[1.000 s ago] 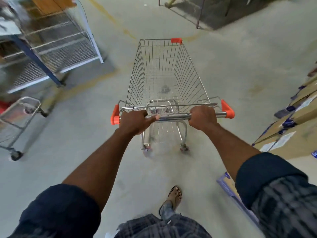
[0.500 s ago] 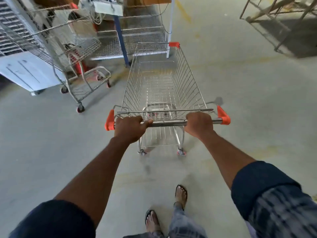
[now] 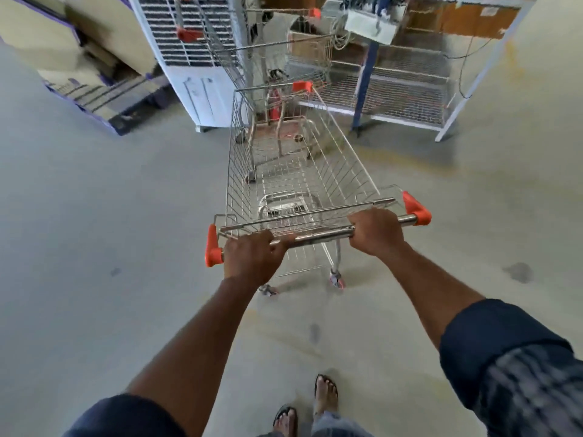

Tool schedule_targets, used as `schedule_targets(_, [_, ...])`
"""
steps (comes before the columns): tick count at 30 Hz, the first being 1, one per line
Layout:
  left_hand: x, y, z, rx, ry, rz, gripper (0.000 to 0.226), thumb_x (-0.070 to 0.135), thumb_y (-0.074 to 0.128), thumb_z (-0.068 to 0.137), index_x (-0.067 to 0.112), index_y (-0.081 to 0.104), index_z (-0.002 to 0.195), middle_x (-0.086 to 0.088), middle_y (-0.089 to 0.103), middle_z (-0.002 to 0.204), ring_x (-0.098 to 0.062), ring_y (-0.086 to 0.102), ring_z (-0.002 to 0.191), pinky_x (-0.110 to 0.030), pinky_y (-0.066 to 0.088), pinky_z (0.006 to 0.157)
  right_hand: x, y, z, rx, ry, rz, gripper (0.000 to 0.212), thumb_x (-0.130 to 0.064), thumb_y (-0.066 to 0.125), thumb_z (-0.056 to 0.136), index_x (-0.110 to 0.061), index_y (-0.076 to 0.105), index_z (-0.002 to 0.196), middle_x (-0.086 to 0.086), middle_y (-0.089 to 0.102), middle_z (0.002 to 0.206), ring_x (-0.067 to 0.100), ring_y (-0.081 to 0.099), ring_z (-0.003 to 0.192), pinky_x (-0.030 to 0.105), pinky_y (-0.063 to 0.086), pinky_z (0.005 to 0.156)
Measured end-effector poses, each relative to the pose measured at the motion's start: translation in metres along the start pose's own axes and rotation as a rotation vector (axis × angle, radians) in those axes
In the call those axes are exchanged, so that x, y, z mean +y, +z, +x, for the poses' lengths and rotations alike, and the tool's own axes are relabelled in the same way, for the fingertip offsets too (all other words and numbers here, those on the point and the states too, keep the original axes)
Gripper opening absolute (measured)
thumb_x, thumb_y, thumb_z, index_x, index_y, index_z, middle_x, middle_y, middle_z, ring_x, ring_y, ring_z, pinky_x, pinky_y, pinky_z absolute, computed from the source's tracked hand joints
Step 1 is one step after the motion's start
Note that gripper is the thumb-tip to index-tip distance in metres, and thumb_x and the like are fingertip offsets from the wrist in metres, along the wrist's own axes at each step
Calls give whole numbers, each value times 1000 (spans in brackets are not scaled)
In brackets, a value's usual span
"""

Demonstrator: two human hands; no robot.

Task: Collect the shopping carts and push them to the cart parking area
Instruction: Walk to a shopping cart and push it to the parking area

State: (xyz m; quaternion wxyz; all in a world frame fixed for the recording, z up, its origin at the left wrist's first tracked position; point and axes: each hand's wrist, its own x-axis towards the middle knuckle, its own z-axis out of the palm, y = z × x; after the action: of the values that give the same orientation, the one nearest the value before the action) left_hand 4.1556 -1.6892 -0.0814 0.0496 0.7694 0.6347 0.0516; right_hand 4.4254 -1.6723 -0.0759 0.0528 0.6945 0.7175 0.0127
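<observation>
Since half a second ago the cart [image 3: 239,171] has been swung leftward, so that the parked carts [image 3: 220,48], then off to its left, are now met straight ahead of its front. Grey floor [image 3: 94,216] is seen all round. At the upper left, boxes [image 3: 41,29] are stacked beside a white cooler [image 3: 205,93], which stands just left of the parked carts. To the right a wire shelf [image 3: 407,96] on blue and white legs is set, with cables hung about it. The way forward is closed by the parked carts. Their lower frame is seen through the cart's front mesh, and whether the two touch cannot be told. The cart is angled slightly, its front towards the gap between cooler and shelf. Its steel handle [image 3: 318,239], capped in orange at both ends, is gripped by both hands. The left hand [image 3: 252,260] is wrapped round the bar by the left cap, thumb laid along it. The right hand [image 3: 375,231] is closed round the bar near the right cap. Two sandalled feet [image 3: 326,392] are seen at the bottom edge.
</observation>
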Motion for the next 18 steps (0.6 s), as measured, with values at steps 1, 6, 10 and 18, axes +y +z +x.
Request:
schedule_targets(1, [-10,0,2,-3,-20,-10,65,78,28,91,22,61,84,-6,72,82,-33,69,84,-36,39,67,-7,-1,14,2,-38,-9,17,-31,64,72,-19,68,84,4,70,83,31,67,83,32,38,65])
schedule_targets(6, [-56,-6,9,3,-109,-8,63,80,28,90,25,60,89,-2,71,84,-29,69,84,-34,38,65,-51,-6,79,12,-207,-15,16,-29,66,67,-17,67,77,6,70,76,34,67,77,32,43,64])
schedule_targets(10, [-95,-15,14,22,-230,1,69,84,25,87,26,62,87,1,71,82,-26,70,83,-33,37,64,-98,-10,129,48,-376,-4,19,-34,58,67,-17,63,74,6,69,74,34,67,75,33,45,64])
schedule_targets(18, [-207,-35,27,100,-411,35,69,86,29,87,24,60,82,1,71,76,-26,70,77,-32,33,59,-233,-17,225,181,-618,29,46,-45,26,65,-16,62,69,6,67,67,34,65,66,32,34,59])
